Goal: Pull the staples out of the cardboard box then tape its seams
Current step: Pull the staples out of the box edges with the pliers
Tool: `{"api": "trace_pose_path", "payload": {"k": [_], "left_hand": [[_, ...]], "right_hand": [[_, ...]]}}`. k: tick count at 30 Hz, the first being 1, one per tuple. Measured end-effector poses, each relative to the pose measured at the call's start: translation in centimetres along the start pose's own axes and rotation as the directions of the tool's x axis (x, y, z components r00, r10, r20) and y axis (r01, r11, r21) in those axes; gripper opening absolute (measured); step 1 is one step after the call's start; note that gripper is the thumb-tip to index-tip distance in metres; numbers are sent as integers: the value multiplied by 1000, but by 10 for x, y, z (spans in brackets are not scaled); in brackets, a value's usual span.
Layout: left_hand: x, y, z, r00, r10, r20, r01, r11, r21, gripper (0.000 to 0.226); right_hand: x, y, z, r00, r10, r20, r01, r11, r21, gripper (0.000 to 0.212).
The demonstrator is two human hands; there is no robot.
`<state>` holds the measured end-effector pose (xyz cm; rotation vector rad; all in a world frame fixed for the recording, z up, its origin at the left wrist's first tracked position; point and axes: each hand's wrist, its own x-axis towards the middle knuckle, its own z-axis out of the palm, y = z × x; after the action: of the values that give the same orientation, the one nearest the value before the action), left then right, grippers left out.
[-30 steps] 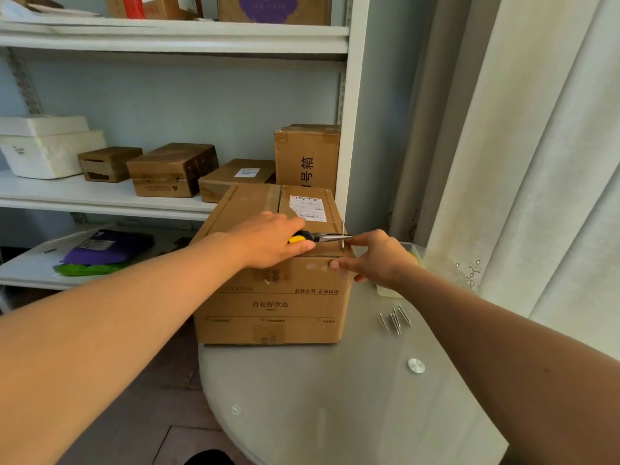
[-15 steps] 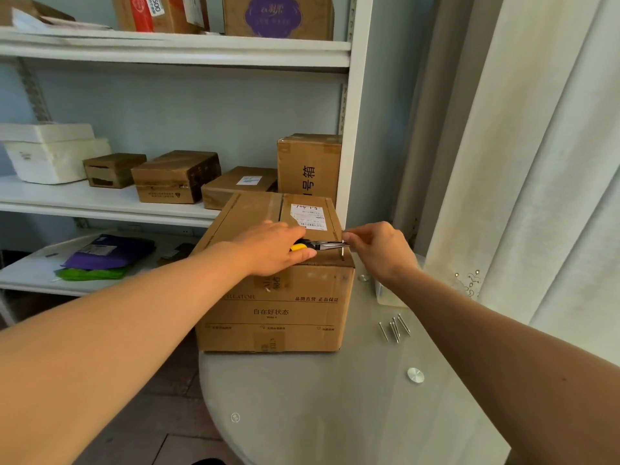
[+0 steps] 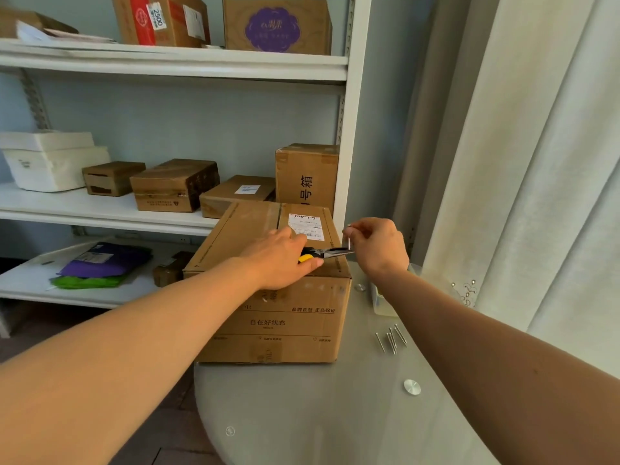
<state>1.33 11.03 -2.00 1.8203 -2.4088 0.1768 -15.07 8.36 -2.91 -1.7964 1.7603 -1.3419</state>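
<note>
A brown cardboard box point(image 3: 278, 317) with printed text and a white label stands on the round glass table point(image 3: 335, 414). My left hand point(image 3: 278, 260) rests on the box's top front edge and grips yellow-handled pliers point(image 3: 330, 253), whose jaws point right over the box's right corner. My right hand point(image 3: 377, 245) hovers just right of that corner and pinches a thin metal nail-like staple point(image 3: 349, 241) upright above the jaw tips.
Several pulled metal pins point(image 3: 391, 340) lie on the glass to the right of the box. A small clear container point(image 3: 380, 302) sits behind my right forearm. A white shelf unit point(image 3: 167, 219) with cardboard boxes stands behind; a curtain point(image 3: 536, 196) hangs at right.
My right hand has risen from the box's front right corner to above the pliers' tips, lifting the metal pin up and away from the box. The left hand barely moved.
</note>
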Motion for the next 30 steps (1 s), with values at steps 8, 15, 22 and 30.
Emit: {"api": "trace_pose_path", "payload": {"k": [8, 15, 22, 30], "left_hand": [[26, 18, 8, 991, -120, -57, 119, 993, -19, 59], [53, 43, 14, 987, -155, -43, 154, 988, -9, 62], [72, 62, 24, 988, -146, -45, 146, 989, -14, 62], [80, 60, 35, 986, -127, -111, 126, 992, -13, 62]], "right_hand": [[14, 16, -20, 994, 109, -12, -106, 982, 158, 16], [8, 60, -22, 901, 334, 278, -335, 941, -47, 11], [1, 109, 16, 769, 473, 431, -339, 872, -352, 25], [-5, 146, 43, 815, 452, 363, -216, 818, -534, 30]]}}
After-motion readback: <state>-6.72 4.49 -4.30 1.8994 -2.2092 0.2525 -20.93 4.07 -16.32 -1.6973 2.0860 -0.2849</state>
